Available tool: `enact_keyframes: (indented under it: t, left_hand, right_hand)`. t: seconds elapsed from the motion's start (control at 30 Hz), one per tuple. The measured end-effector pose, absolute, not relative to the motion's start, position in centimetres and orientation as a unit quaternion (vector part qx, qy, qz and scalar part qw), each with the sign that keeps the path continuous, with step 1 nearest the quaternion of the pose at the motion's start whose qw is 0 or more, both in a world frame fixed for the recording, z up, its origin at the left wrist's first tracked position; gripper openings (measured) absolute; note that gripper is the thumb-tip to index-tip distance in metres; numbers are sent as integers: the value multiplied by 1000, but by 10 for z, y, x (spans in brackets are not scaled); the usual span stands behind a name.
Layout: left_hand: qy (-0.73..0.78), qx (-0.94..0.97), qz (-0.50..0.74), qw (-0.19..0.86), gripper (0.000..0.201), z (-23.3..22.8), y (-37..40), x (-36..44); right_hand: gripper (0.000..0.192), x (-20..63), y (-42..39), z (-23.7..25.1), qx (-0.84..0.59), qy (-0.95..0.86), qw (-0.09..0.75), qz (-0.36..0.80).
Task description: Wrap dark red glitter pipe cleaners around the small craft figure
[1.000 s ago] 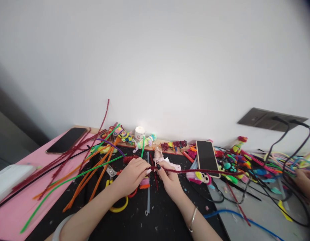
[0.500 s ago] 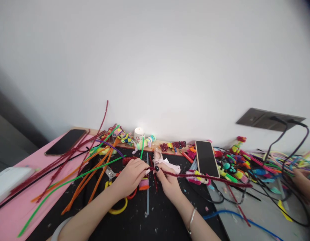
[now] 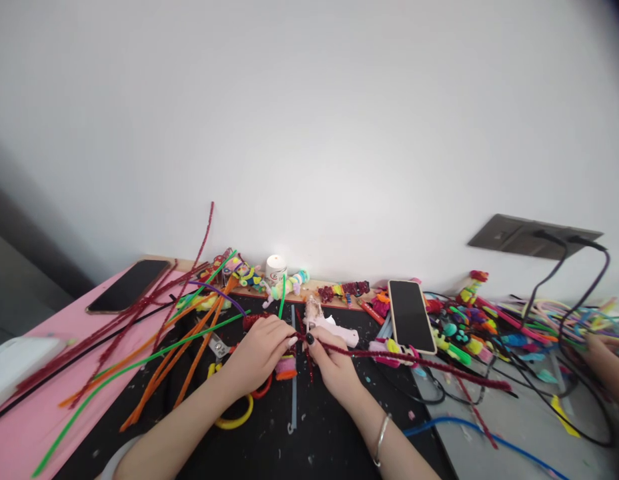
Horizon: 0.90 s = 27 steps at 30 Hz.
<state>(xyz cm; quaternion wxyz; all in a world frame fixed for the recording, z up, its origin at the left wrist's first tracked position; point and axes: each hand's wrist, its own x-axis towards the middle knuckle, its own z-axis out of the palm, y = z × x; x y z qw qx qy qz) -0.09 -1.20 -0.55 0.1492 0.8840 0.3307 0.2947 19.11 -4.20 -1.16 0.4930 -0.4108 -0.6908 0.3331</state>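
Pale wall [image 3: 309, 133] — brightest mid-centre — with dark socket panel [image 3: 514, 235] at right.

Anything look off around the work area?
Two things. At left, one dark red pipe cleaner juts upward, well above the others around it. At right, dark cables from the wall socket droop into a heap of colourful craft pieces, where they look easy to snag.

Soft glare brightens the wall [image 3: 319, 173], shadowed at left.
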Motion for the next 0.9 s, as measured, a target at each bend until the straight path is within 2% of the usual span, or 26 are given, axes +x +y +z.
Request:
enact_keyframes:
  t: [0.9]
  left_hand:
    - [336,882,296,146,22,-9,-11,-1]
  right_hand:
    - [31,190,-41,-13,-387,-702,500,328]
